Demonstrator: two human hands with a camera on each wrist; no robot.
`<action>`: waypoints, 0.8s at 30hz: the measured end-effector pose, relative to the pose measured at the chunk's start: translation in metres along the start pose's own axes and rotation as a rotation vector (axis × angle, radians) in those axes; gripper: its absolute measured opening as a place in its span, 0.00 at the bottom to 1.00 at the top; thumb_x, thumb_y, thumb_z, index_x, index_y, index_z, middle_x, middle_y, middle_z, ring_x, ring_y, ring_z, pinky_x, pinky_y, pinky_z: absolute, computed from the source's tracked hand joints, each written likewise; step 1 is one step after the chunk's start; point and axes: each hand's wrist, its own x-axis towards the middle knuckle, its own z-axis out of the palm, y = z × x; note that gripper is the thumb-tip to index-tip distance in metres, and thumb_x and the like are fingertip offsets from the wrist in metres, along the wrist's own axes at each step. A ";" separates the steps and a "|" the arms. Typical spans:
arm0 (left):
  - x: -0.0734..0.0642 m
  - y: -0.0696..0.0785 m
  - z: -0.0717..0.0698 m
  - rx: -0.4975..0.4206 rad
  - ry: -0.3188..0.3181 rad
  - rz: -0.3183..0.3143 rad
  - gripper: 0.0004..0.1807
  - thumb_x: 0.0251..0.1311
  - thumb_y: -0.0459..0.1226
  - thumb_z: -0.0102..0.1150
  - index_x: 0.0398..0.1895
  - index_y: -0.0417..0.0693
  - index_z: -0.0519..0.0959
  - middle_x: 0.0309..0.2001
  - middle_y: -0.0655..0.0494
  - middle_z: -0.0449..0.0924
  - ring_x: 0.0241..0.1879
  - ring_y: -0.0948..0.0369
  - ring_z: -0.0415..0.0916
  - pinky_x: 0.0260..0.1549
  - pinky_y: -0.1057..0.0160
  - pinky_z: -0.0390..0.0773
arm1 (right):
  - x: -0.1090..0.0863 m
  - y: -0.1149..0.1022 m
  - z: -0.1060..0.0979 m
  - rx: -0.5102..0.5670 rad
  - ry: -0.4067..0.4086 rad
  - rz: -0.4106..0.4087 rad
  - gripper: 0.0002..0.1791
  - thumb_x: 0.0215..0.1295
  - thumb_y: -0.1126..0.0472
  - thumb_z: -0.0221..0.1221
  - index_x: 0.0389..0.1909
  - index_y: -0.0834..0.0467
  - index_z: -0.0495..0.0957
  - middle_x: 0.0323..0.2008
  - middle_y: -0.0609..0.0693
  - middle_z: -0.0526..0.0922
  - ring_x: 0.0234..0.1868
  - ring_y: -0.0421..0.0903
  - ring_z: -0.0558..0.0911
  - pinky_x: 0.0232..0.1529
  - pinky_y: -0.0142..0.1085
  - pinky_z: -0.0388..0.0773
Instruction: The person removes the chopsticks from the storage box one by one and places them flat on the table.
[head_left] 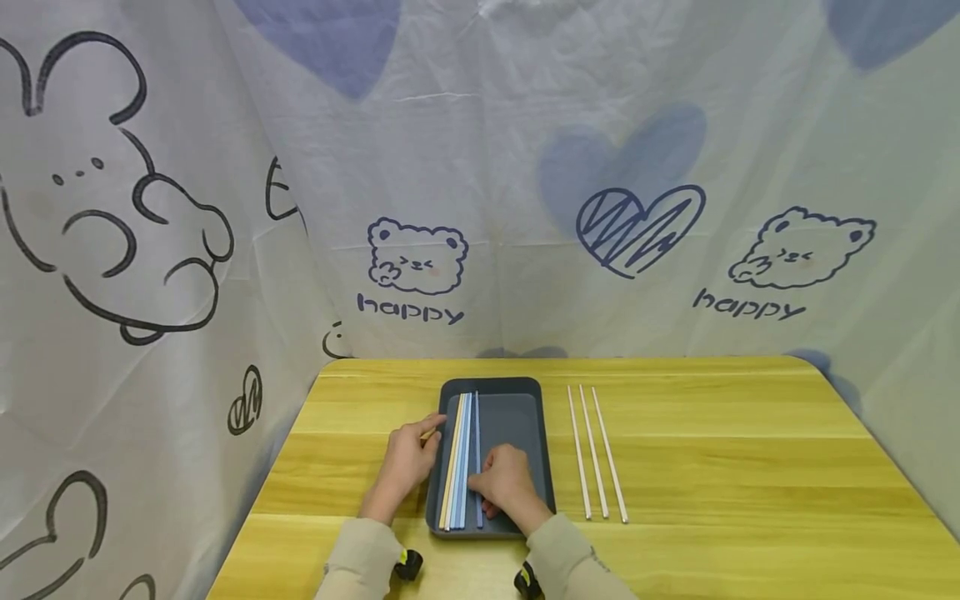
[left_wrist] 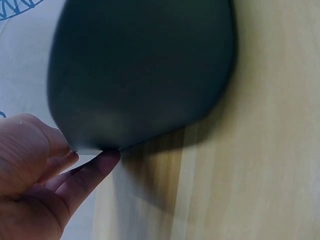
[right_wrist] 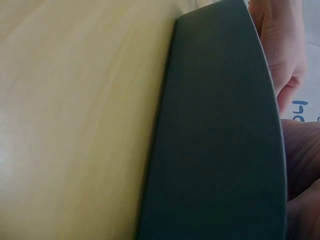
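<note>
A dark grey tray [head_left: 531,385] lies on the table, its long sides running away from me. My left hand [head_left: 408,457] is at the tray's left side, thumb and fingers gripping the rim; in the left wrist view, a fingertip [left_wrist: 111,159] presses against the outer wall. Inside the tray, several thin cream and light blue sticks [head_left: 459,467] lie side by side along the left. Just right of them is a darker blue stick [head_left: 477,429], which my right hand [head_left: 508,479] pinches near its lower half. The tray wall hides most of that hand in the right wrist view.
Three pale pinkish-white sticks [head_left: 595,454] lie on the wooden table [head_left: 750,467], right of the tray. A white printed cloth [head_left: 510,275] hangs behind the table and along both sides.
</note>
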 end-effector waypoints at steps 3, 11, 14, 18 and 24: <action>0.000 0.000 0.001 0.006 -0.001 0.002 0.20 0.75 0.30 0.57 0.67 0.43 0.81 0.71 0.42 0.77 0.14 0.66 0.63 0.16 0.70 0.70 | -0.001 0.000 -0.001 -0.006 0.005 -0.003 0.17 0.51 0.70 0.73 0.15 0.60 0.73 0.06 0.51 0.77 0.05 0.40 0.75 0.10 0.38 0.78; 0.000 0.000 0.002 0.007 -0.001 0.011 0.20 0.75 0.30 0.58 0.67 0.42 0.81 0.71 0.41 0.77 0.13 0.67 0.63 0.16 0.70 0.69 | 0.003 0.004 -0.006 -0.030 -0.023 0.027 0.20 0.53 0.65 0.73 0.09 0.59 0.75 0.06 0.51 0.77 0.05 0.41 0.76 0.11 0.38 0.78; 0.000 0.000 0.003 0.001 -0.001 0.020 0.20 0.74 0.29 0.57 0.66 0.41 0.81 0.70 0.40 0.77 0.14 0.67 0.65 0.16 0.70 0.69 | 0.005 0.005 -0.010 -0.042 -0.031 0.043 0.22 0.55 0.63 0.74 0.08 0.57 0.74 0.06 0.50 0.77 0.05 0.41 0.76 0.12 0.38 0.79; 0.001 0.000 0.001 -0.008 -0.002 0.004 0.20 0.75 0.29 0.57 0.67 0.41 0.81 0.71 0.40 0.77 0.13 0.66 0.64 0.15 0.70 0.69 | 0.006 0.003 -0.017 -0.024 -0.049 0.051 0.20 0.56 0.63 0.72 0.11 0.57 0.75 0.07 0.49 0.77 0.06 0.41 0.77 0.14 0.39 0.81; 0.002 0.001 0.000 -0.007 -0.007 -0.005 0.20 0.75 0.29 0.57 0.67 0.42 0.81 0.71 0.41 0.76 0.12 0.66 0.62 0.14 0.69 0.68 | 0.007 0.000 -0.026 0.057 -0.068 0.074 0.12 0.56 0.64 0.70 0.20 0.59 0.77 0.10 0.49 0.76 0.07 0.40 0.76 0.17 0.41 0.84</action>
